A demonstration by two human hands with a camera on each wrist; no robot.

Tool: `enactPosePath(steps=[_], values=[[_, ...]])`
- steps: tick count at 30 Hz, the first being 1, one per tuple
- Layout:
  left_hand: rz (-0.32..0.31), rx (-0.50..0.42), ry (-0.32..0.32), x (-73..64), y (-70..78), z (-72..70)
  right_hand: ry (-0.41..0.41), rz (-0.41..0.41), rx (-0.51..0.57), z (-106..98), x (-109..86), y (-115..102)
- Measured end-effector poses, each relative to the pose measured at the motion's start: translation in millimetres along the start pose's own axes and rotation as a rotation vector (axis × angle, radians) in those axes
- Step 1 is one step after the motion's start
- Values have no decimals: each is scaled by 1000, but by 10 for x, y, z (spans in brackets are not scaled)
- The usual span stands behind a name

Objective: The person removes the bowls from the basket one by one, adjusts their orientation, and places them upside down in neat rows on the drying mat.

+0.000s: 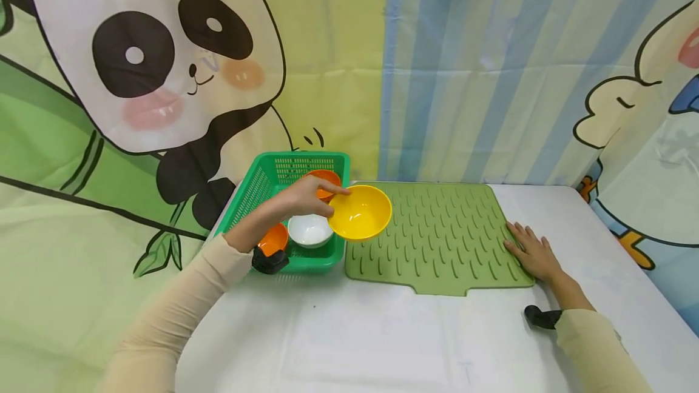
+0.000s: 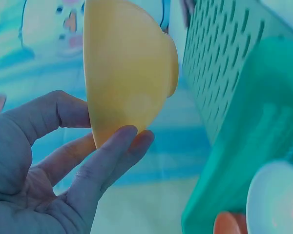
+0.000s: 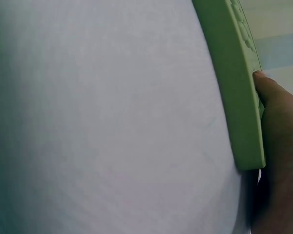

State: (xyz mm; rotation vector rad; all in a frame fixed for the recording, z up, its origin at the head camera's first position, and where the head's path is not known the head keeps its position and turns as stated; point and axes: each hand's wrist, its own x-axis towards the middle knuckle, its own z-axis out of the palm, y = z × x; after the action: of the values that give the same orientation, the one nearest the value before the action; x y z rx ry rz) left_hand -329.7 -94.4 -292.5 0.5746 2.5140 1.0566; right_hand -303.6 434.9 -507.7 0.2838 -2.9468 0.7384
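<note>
Green basket [image 1: 314, 264] and olive mat [image 1: 431, 229] sit edge beside edge in the head view, white tabletop [image 1: 371, 332] stretching before them; over their adjoining borders the left hand [image 1: 307, 198] pinches a yellow bowl [image 1: 361, 214], while the right hand [image 1: 534, 253], fingers extended, rests at the mat's right edge. Left wrist view: digits clamp the bowl's rim from both sides. Right wrist view: one fingertip touches the mat's edge.

1 yellow bowl [image 1: 360, 213], glossy inside and with a raised foot under its base, is tilted so its mouth faces the head camera; the left hand [image 1: 309, 196] pinches it by the rim, above the left edge of the mat. the green mat [image 1: 437, 232], patterned with rows of short raised ridges and with 1 tab on its near edge, lies flat on the tabletop [image 1: 377, 344], its right edge touched by the right hand [image 1: 534, 255].
</note>
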Motion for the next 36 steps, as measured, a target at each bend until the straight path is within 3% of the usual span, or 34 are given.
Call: enactPosePath(steps=[5, 10, 20, 23, 25, 28, 30, 33, 36], values=[[27, 21, -38, -49, 140, 221, 0, 4, -4, 2, 4, 5], [22, 16, -69, -104, 219, 333, 2, 4, -6, 5, -2, 2], [29, 39, -77, -147, 271, 346, -23, 19, 37, -22, 3, -22], [30, 56, -85, -140, 316, 331, -34, 63, 113, -77, 22, -129], [30, 70, -90, -129, 365, 316, 23, 55, 166, -133, 49, -277], [23, 93, -89, -110, 452, 288, 210, -52, 210, -244, 100, -648], [18, 101, -95, -97, 512, 270, 375, -191, 210, -320, 118, -971], [13, 105, -108, -81, 591, 259, 619, -462, 173, -422, 81, -1514], [10, 96, -120, -77, 647, 257, 802, -794, 150, -473, -15, -2057]])
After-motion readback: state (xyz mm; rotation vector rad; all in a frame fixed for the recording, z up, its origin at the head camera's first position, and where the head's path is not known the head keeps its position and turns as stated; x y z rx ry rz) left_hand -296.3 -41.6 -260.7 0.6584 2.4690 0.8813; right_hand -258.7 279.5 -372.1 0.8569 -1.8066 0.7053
